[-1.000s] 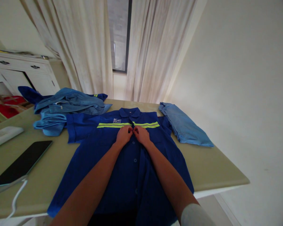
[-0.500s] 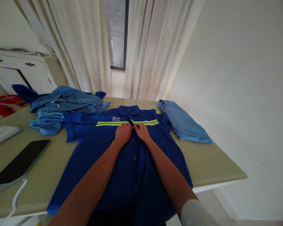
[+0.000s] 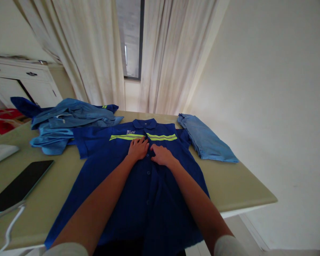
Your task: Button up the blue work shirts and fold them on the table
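Note:
A dark blue short-sleeved work shirt (image 3: 117,192) lies front up on the table, collar at the far end. Yellow-green reflective stripes cross its chest, and buttons run down the front opening. My left hand (image 3: 138,148) rests on the shirt just left of the opening, below the stripe, with its fingers spread on the cloth. Close by on the right, my right hand (image 3: 162,155) has thumb and fingers curled at the edge of the opening, gripping the shirt cloth. The cloth under that hand is bunched into folds. Its fingertips are partly hard to make out.
A heap of blue garments (image 3: 74,115) lies at the back left, touching the shirt's sleeve. Folded light blue cloth (image 3: 208,140) lies on the right of the table (image 3: 229,185). A dark tablet (image 3: 21,185) with a white cable (image 3: 10,227) and a white object (image 3: 1,153) are at left.
My hands, which were together at the stripe, have drawn apart. The right one has come down the opening toward me, and the left fingers have spread. The shirt's lower front has shifted slightly left.

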Demonstrator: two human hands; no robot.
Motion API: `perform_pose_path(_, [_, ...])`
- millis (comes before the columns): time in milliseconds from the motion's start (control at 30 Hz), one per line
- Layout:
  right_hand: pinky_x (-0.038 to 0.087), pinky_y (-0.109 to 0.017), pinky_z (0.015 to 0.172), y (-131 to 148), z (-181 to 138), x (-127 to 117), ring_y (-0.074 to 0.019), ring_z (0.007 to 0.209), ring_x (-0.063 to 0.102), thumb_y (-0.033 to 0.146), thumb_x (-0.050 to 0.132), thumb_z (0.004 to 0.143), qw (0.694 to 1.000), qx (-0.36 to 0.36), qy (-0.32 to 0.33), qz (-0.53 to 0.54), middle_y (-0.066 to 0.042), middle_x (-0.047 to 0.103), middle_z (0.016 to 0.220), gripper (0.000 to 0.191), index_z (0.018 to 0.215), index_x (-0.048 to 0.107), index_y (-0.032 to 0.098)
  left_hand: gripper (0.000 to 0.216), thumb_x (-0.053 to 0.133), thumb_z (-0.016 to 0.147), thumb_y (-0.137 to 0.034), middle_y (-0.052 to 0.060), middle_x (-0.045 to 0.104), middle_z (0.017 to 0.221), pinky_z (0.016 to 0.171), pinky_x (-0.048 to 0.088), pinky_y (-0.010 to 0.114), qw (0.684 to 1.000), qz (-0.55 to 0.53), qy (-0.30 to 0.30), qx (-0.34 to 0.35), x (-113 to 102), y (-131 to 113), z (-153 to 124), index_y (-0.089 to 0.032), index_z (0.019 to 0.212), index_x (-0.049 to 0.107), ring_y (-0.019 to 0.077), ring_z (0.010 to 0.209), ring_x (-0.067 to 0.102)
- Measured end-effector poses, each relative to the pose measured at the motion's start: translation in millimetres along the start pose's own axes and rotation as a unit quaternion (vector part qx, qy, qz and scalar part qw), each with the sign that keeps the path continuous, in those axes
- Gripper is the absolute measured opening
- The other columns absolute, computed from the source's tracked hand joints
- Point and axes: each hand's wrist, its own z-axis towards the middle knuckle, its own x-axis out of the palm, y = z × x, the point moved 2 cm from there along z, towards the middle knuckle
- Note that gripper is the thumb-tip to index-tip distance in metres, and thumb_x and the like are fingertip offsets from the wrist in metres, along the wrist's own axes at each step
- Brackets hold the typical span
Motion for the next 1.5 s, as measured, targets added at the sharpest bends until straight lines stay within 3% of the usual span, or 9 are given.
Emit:
perform_pose_path(100, [0.050,-0.036,0.082,4,-4,6,-0.0303,0.101,0.072,0.021,0.066,0.085,0.997,0.039,-0.054,0.027,-0.012,0.075,0.113,0.058,0.141,0.053,0.023,0.043,0.033,0.108,-0.035,0.011,0.060,0.149,0.114,0.040,0.050,0.999,-0.024,-0.030,-0.003,-5,6,17,-0.021,0.141,0.058,0.0322,0.135,0.054])
perform_pose_path(233, [0.049,-0.032,0.082,-3,3,26,-0.0251,0.101,0.072,0.024,0.062,0.089,0.984,0.071,-0.100,0.128,-0.007,0.078,0.107,0.030,0.118,0.069,0.023,0.030,0.038,0.103,-0.021,0.014,0.070,0.120,0.100,0.048,0.037,0.996,-0.036,-0.082,-0.011,-12,7,18,-0.017,0.117,0.065,0.0258,0.114,0.063])
perform_pose_path(400, [0.047,-0.028,0.077,-12,7,35,-0.0201,0.089,0.071,0.023,0.067,0.088,0.973,0.057,-0.130,0.182,-0.003,0.078,0.095,0.016,0.102,0.073,0.023,0.021,0.050,0.097,-0.021,0.011,0.069,0.109,0.096,0.050,0.037,0.997,-0.065,-0.024,0.026,-10,8,-9,-0.019,0.098,0.071,0.0258,0.106,0.064])
perform_pose_path(633, [0.045,-0.026,0.072,-7,6,32,-0.0168,0.080,0.068,0.023,0.069,0.089,0.966,0.025,-0.126,0.225,-0.001,0.076,0.087,0.010,0.098,0.074,0.021,0.013,0.059,0.096,-0.024,0.009,0.069,0.111,0.096,0.049,0.041,0.987,-0.139,-0.051,0.057,-11,7,-47,-0.021,0.102,0.070,0.0268,0.105,0.062])
perform_pose_path(800, [0.041,-0.026,0.071,1,1,30,-0.0164,0.079,0.063,0.022,0.070,0.087,0.977,-0.005,-0.142,0.159,0.000,0.074,0.087,0.014,0.100,0.075,0.022,0.012,0.054,0.098,-0.019,0.007,0.069,0.099,0.089,0.049,0.038,0.988,-0.124,-0.050,0.083,-18,1,-49,-0.022,0.100,0.065,0.0250,0.096,0.062])
perform_pose_path(933, [0.039,-0.026,0.069,3,-1,29,-0.0160,0.078,0.061,0.021,0.068,0.088,0.978,-0.012,-0.153,0.138,0.000,0.072,0.087,0.014,0.100,0.076,0.022,0.015,0.051,0.100,-0.018,0.007,0.070,0.102,0.092,0.050,0.036,0.989,-0.099,-0.045,0.102,-23,-3,-49,-0.023,0.101,0.065,0.0244,0.101,0.064])
perform_pose_path(1200, [0.042,-0.025,0.072,5,0,27,-0.0161,0.078,0.064,0.023,0.066,0.091,0.974,-0.032,-0.141,0.174,-0.001,0.074,0.085,0.013,0.099,0.076,0.021,0.015,0.048,0.104,-0.024,0.007,0.072,0.106,0.087,0.051,0.034,0.997,-0.068,-0.017,0.037,-20,-2,-49,-0.024,0.107,0.063,0.0242,0.103,0.067])
perform_pose_path(1333, [0.044,-0.025,0.075,4,2,28,-0.0166,0.081,0.067,0.025,0.056,0.099,0.969,-0.032,-0.136,0.203,-0.001,0.075,0.086,0.022,0.093,0.077,0.022,0.013,0.048,0.102,-0.019,0.007,0.073,0.105,0.088,0.051,0.033,0.992,-0.119,-0.013,0.041,-19,-1,-47,-0.023,0.107,0.059,0.0233,0.102,0.070])
perform_pose_path(1500, [0.044,-0.023,0.069,1,7,36,-0.0150,0.073,0.066,0.018,0.067,0.090,0.967,-0.009,-0.098,0.234,0.001,0.074,0.080,0.014,0.102,0.074,0.020,0.020,0.049,0.100,-0.015,0.005,0.075,0.101,0.084,0.052,0.033,0.982,-0.187,-0.030,0.013,-18,0,-49,-0.023,0.118,0.055,0.0230,0.097,0.073])
